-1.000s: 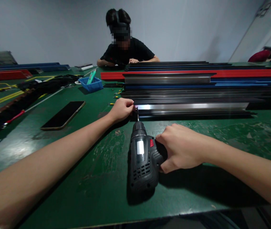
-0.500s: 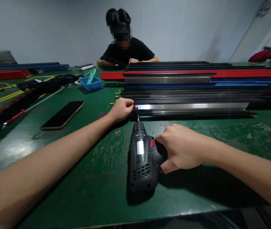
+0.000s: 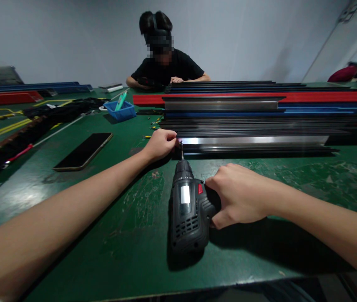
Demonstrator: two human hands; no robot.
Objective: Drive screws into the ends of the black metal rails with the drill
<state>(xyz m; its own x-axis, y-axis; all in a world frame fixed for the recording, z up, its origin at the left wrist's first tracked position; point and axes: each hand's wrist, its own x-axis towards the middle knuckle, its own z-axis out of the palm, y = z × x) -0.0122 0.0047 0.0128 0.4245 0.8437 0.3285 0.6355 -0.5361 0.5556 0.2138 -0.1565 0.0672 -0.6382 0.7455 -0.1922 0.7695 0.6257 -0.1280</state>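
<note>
My right hand [image 3: 239, 193] is wrapped round the grip of a black power drill [image 3: 188, 214], which lies on its side over the green table. The drill's bit [image 3: 182, 152] points away from me at the left end of a metal profile [image 3: 254, 141]. Beside the bit tip, my left hand [image 3: 162, 144] is closed in a pinch at that same end. What its fingertips hold is too small to make out. Small wires with yellow-green ends [image 3: 155, 127] lie just beyond my left hand.
A phone [image 3: 84, 152] lies at the left, with a blue basket [image 3: 120, 111] behind it. Black wiring [image 3: 40, 126] and yellow wires spread at far left. More profiles, one red [image 3: 148, 100], are stacked behind. Across the table [image 3: 128, 268] sits a person [image 3: 169, 63].
My hands and the drill have barely moved. Across the table, the person's arm and the dark thing by it have shifted slightly.
</note>
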